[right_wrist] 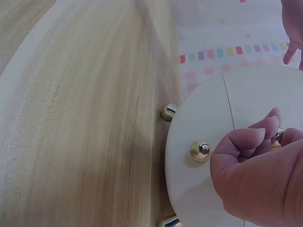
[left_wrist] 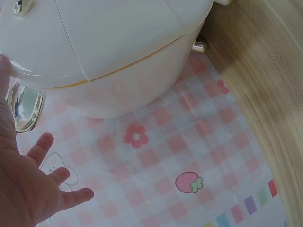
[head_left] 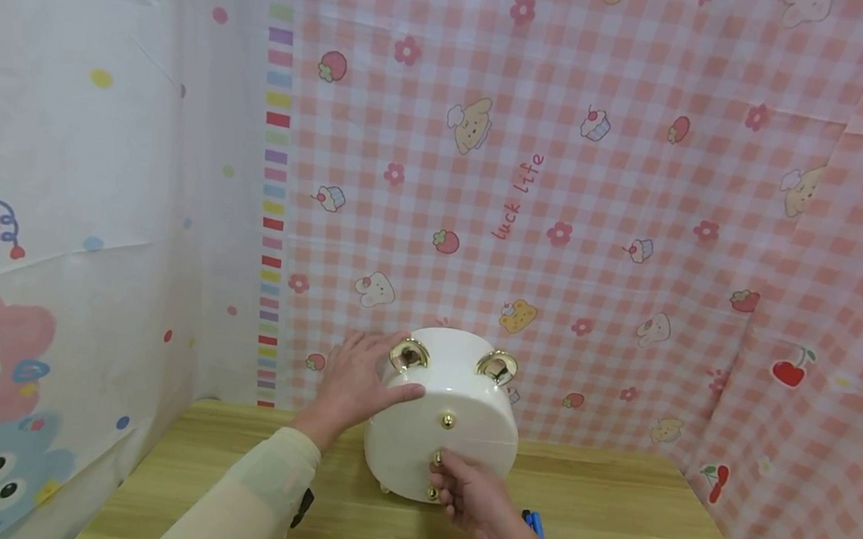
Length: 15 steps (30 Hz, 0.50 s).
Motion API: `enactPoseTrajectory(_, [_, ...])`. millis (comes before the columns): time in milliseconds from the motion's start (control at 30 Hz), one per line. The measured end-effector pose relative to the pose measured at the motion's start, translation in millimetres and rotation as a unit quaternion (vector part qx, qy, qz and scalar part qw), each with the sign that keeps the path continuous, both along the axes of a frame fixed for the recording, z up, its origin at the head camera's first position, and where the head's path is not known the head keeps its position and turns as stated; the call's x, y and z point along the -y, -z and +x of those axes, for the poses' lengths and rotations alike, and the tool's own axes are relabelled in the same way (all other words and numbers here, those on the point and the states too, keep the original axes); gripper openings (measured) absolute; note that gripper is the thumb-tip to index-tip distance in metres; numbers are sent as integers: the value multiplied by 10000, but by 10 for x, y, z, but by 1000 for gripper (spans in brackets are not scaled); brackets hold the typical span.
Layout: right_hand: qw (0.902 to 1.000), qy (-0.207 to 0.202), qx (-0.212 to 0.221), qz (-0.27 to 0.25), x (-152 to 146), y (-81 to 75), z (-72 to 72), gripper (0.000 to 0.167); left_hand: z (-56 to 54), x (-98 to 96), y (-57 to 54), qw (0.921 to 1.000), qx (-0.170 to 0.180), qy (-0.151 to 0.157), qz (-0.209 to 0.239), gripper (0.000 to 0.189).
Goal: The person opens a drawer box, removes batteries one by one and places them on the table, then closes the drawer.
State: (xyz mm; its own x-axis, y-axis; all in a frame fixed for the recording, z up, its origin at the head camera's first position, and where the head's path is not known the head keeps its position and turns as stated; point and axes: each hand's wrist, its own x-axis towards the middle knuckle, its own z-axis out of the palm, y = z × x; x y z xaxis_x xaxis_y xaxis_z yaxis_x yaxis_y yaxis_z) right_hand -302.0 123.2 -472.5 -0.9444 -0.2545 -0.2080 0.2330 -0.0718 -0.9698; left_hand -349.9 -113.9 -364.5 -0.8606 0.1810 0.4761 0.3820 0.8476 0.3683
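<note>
A glossy white rounded box (head_left: 400,438) with drawer seams across its front stands on the table. It has two gold ears (head_left: 410,356) on top and a column of gold knobs, the top one (head_left: 448,421) uncovered. My left hand (head_left: 356,384) rests at the box's upper left beside an ear. In the left wrist view its thumb touches the front edge, and the other fingers are spread. With curled fingers my right hand (right_wrist: 265,175) pinches the middle knob (right_wrist: 277,137), which it partly hides. Just below is the bottom knob (right_wrist: 200,151).
Near my right wrist a small blue and black object (head_left: 534,523) lies on the wooden table (head_left: 610,507). Behind the box hangs a pink checked cloth (head_left: 609,315). A white patterned cloth (head_left: 197,286) hangs on the left. Short gold feet (right_wrist: 168,112) support the box.
</note>
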Motion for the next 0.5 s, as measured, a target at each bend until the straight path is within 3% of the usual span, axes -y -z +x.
enactPoseTrajectory(500, [9997, -107, 151, 139, -11, -8, 74, 45, 15, -4, -9, 10000, 59, -27, -51, 95])
